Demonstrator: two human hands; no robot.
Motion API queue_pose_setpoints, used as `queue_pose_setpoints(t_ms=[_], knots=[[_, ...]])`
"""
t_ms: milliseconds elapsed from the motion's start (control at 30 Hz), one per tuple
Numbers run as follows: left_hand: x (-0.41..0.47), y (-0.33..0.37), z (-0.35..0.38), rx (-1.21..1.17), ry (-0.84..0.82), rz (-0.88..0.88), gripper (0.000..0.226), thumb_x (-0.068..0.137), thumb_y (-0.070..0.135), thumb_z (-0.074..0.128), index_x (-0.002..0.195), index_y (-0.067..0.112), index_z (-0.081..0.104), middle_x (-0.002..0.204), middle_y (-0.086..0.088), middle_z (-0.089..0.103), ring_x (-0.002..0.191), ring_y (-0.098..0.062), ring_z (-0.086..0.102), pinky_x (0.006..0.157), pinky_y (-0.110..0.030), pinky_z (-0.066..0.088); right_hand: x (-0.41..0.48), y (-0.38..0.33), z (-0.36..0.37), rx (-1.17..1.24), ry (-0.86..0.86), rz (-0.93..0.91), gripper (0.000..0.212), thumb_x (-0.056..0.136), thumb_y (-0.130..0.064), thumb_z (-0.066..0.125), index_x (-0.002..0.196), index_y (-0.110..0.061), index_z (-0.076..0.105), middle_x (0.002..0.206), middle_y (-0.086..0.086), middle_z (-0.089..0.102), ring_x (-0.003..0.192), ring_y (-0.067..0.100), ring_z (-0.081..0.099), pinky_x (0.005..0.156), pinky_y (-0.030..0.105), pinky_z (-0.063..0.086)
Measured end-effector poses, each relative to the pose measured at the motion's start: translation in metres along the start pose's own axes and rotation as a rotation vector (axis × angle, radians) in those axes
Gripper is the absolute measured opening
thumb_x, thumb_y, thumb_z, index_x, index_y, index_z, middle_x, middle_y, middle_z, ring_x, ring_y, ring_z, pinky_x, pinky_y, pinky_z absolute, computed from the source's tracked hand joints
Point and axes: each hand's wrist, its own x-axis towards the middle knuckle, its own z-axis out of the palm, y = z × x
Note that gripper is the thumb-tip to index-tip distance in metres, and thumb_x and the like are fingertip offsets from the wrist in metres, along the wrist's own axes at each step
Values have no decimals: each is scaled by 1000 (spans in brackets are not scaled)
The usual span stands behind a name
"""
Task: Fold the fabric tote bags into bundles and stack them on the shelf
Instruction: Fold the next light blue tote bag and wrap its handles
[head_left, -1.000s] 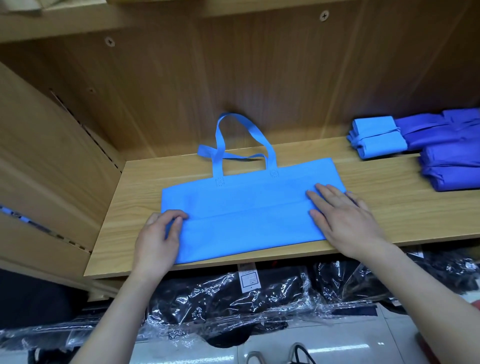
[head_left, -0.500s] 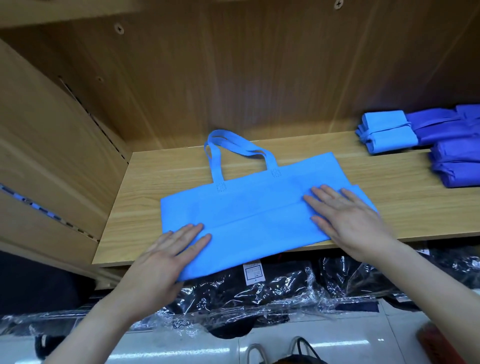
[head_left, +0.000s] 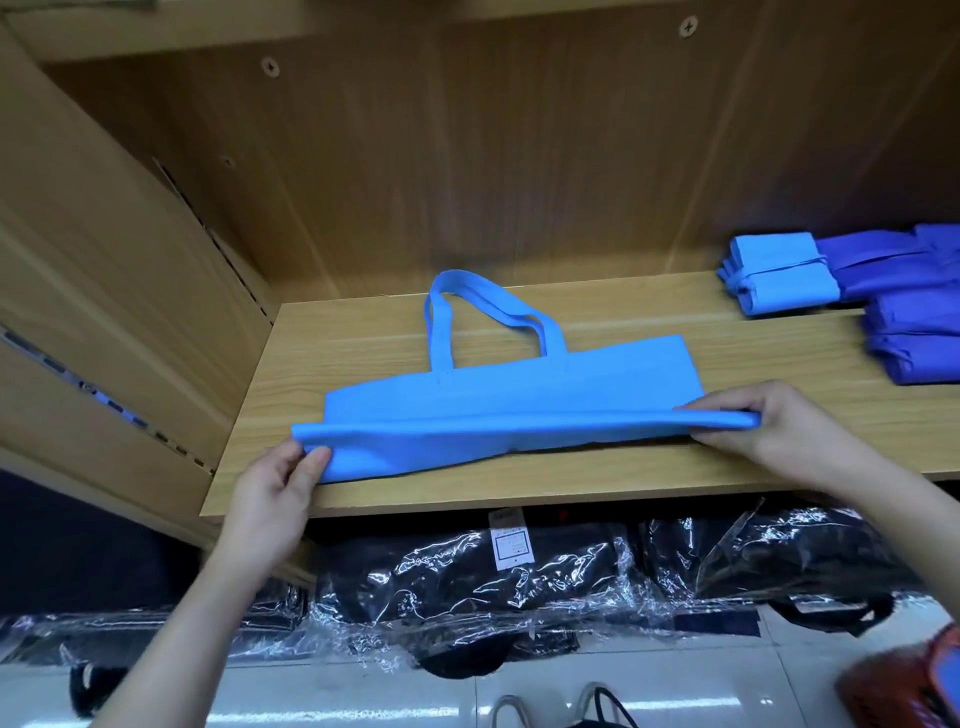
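Step in hand, as judged: a further lengthwise fold of the light blue tote bag (head_left: 519, 410), with its near folded edge raised for carrying over toward the handles (head_left: 488, 306).

Recommended practice, left to right:
- Keep the left corner level with the right and the edge taut between them, so the new crease runs straight.
- Lay the edge down parallel to the handle-side hem, not across the handle roots.
- Leave the handles free (the finished light blue bundle (head_left: 779, 280) appears strapped round, so they are probably needed later).

Hands:
- The left hand (head_left: 275, 499) pinches the left end of the raised edge between thumb and curled fingers.
- The right hand (head_left: 769, 431) pinches the right end likewise, fingers bent over the top of it.
- The hands are well apart, one at each end of the bag, and hold nothing else.

Location: the bag lies left of centre on the wooden shelf (head_left: 623, 483), its far half flat on the board and its handles toward the back panel. Finished bundles, the light blue one and the purple bundles (head_left: 914, 332), sit at the right end, well apart from it.
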Motion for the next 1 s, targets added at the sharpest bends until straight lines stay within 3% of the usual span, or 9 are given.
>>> queue_pose_setpoints(t_ms=[67, 133, 367, 533, 600, 700, 800, 933, 1000], knots=[[0, 8, 5, 0, 38, -14, 30, 100, 26, 48, 82, 4, 58, 77, -12, 60, 76, -28, 52, 66, -33, 37, 4, 3, -2, 126, 125, 96, 11, 77, -9, 76, 75, -16, 68, 65, -13, 70, 58, -5, 55, 61, 12, 44], [2, 11, 9, 85, 86, 4, 35, 101, 30, 43, 80, 4, 54, 73, -12, 59, 73, -33, 52, 63, -39, 35, 12, 6, 5, 181, 246, 193, 15, 81, -16, 75, 75, -9, 64, 65, 1, 72, 61, 7, 56, 62, 24, 45], [2, 7, 13, 437, 240, 95, 40, 95, 26, 56, 60, 14, 41, 65, -10, 48, 64, -35, 50, 56, -37, 34, 17, -7, 42, -457, 528, 246, 17, 93, -22, 56, 99, -7, 60, 84, 18, 64, 86, 41, 59, 66, 38, 36], [4, 10, 15, 541, 279, 31, 32, 89, 28, 62, 65, 12, 51, 72, -6, 47, 70, -34, 51, 63, -40, 42, 14, -2, 58, -566, 599, 190, 14, 94, -16, 50, 83, -8, 49, 89, 23, 62, 85, 41, 56, 73, 44, 38], [6, 12, 13, 518, 323, 82, 13, 83, 19, 68, 88, 10, 60, 89, -12, 56, 89, -38, 54, 74, -47, 47, 15, -1, 59, -610, 594, 185, 14, 94, -17, 48, 87, -6, 52, 89, 22, 61, 87, 40, 56, 74, 45, 39], [12, 14, 16, 473, 120, 365, 29, 84, 10, 59, 111, 16, 63, 118, -8, 59, 109, -34, 51, 91, -44, 44, 17, 0, 59, -662, 540, 247, 22, 97, -22, 44, 103, -6, 57, 99, 19, 61, 96, 38, 54, 80, 45, 38], [12, 9, 22, 387, -157, 409, 35, 88, 45, 45, 112, 28, 63, 133, 1, 56, 127, -22, 46, 104, -28, 33, 17, -7, 55, -661, 499, 311, 40, 96, -26, 48, 134, -15, 47, 115, 16, 52, 109, 35, 48, 87, 46, 36], [10, 8, 25, 456, -136, 410, 42, 81, 61, 41, 108, 36, 62, 129, 8, 55, 122, -19, 46, 99, -32, 38, 20, -28, 56, -786, 376, 117, 73, 82, -1, 54, 146, -29, 35, 143, 11, 38, 128, 32, 36, 96, 47, 38], [7, 9, 27, 469, -108, 409, 37, 79, 62, 43, 104, 41, 60, 123, 12, 56, 113, -20, 48, 95, -38, 43, 21, -40, 76, -777, 195, -73, 57, 90, -14, 45, 144, -27, 40, 151, 9, 36, 140, 30, 30, 108, 46, 34]])
